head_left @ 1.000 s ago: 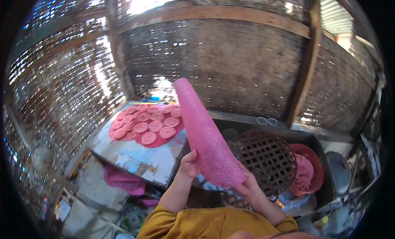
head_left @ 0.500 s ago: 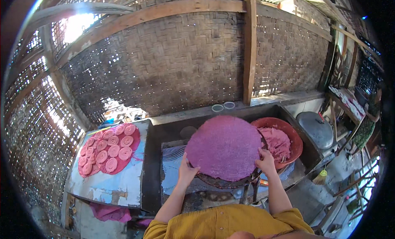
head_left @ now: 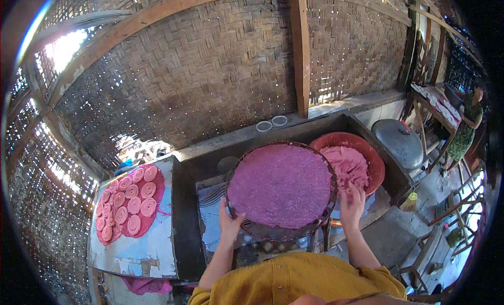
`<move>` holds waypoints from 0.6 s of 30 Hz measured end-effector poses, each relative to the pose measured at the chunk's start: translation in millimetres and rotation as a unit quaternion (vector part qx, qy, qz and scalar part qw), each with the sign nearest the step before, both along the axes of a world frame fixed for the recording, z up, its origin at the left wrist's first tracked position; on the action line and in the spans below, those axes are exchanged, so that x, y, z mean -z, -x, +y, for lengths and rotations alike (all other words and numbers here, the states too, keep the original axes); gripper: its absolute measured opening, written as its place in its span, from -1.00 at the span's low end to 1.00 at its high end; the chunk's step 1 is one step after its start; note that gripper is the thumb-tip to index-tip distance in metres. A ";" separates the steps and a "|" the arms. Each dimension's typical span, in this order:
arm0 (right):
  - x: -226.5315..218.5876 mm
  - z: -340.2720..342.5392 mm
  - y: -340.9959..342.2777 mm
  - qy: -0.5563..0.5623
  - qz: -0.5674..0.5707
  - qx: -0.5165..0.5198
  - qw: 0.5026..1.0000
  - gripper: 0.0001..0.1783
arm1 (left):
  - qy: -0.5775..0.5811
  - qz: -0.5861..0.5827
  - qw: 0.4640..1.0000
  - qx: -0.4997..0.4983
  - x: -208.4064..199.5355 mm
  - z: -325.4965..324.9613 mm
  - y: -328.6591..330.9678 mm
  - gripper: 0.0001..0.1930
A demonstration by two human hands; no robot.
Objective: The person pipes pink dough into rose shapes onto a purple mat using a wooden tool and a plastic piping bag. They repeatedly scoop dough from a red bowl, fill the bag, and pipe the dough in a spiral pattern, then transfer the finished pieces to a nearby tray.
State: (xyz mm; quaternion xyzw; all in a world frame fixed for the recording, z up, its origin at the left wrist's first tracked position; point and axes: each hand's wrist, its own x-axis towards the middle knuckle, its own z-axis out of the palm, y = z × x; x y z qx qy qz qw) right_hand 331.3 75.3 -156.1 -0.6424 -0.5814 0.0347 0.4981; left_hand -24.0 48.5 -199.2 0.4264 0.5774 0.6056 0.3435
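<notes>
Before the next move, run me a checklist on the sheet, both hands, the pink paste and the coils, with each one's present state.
1. Purple-pink sheet spread on the round tray: ok, it lies mostly flat within the rim.
2. Sheet bare of pink paste: ok, no lump shows on it.
3. Left hand gripping the tray: cannot tell; it is at the left edge.
4. Right hand touching pink paste: cannot tell; its fingers overlap the near side of the red basin.
5. Paste available: ok, a large heap in the basin.
6. Pink coils apart from the tray: ok, on the tabletop at left.
</notes>
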 end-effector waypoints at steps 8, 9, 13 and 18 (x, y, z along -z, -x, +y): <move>132.3 -75.2 49.5 0.312 -0.031 0.060 0.948 0.18 | 0.089 0.004 0.990 0.110 -26.9 28.9 76.1 0.00; 119.4 -73.5 55.6 0.332 -0.030 0.030 0.942 0.23 | 0.110 0.031 0.986 0.120 -26.1 33.3 83.1 0.02; 127.4 -71.3 50.2 0.395 -0.016 -0.001 0.918 0.26 | 0.135 -0.006 0.974 0.182 -24.5 47.4 107.8 0.09; 127.8 -81.8 17.3 0.345 0.078 -0.009 0.935 0.24 | 0.129 -0.017 0.967 0.221 -29.3 62.7 112.2 0.11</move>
